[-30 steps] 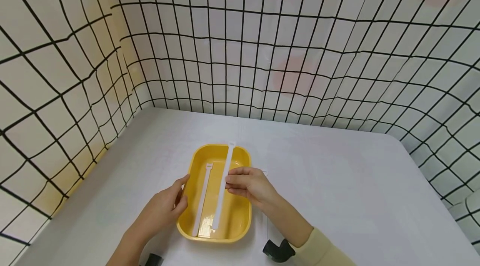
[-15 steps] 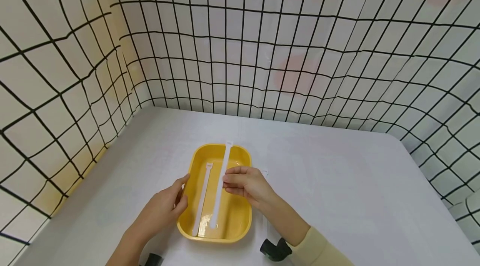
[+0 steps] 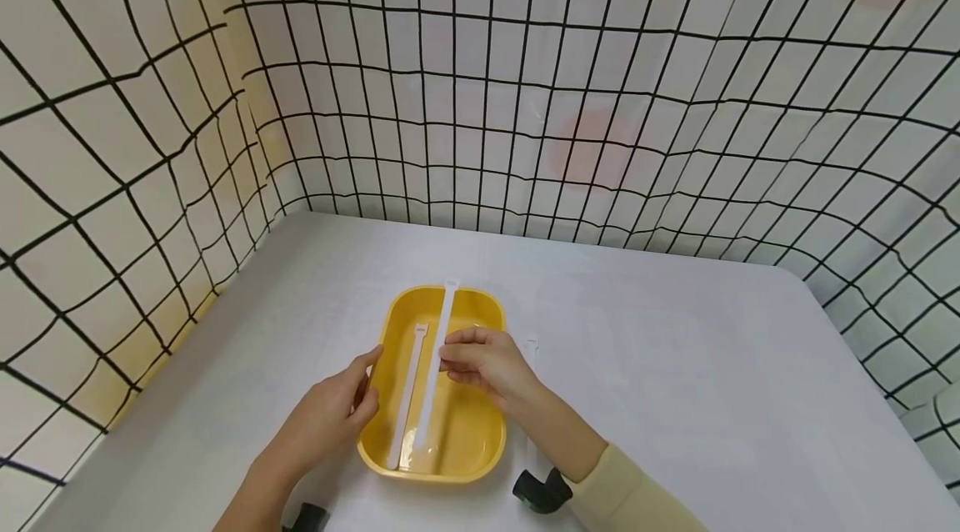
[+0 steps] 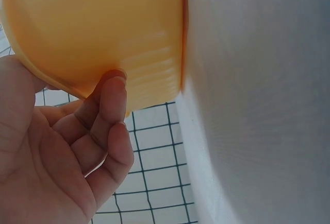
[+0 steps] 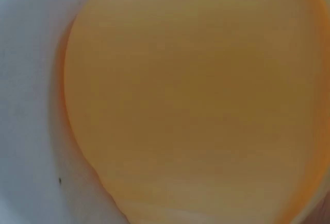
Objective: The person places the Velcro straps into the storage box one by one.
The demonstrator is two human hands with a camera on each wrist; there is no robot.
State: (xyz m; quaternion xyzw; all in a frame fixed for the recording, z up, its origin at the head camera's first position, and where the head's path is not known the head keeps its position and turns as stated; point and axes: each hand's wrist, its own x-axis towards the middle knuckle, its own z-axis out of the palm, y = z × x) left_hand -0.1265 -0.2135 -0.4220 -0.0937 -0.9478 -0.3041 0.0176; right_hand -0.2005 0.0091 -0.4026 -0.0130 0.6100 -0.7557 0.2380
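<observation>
A yellow tray (image 3: 471,436) stands on the white table. My left hand (image 3: 330,411) grips its left rim; in the left wrist view the curled fingers (image 4: 113,98) press the outer wall, with the thumb at the rim. My right hand (image 3: 491,367) pinches a long white cable strap (image 3: 446,317) near its middle, over the tray. This strap's wider head reaches past the far rim, its tail over the near part of the tray. Left of it, a second white cable strap (image 3: 407,399) lies lengthwise in the tray. The right wrist view shows the blurred tray (image 5: 191,95), no strap.
A third pale strap (image 3: 532,346) lies on the table (image 3: 675,365) right of the tray, partly under the right forearm. Black grid netting (image 3: 495,107) over a white wall encloses the table's back and sides. Black curved pieces (image 3: 542,492) sit at both wrists.
My right hand has moved slightly left with the strap, bringing it closer to the strap lying in the tray. My left hand stays at the rim.
</observation>
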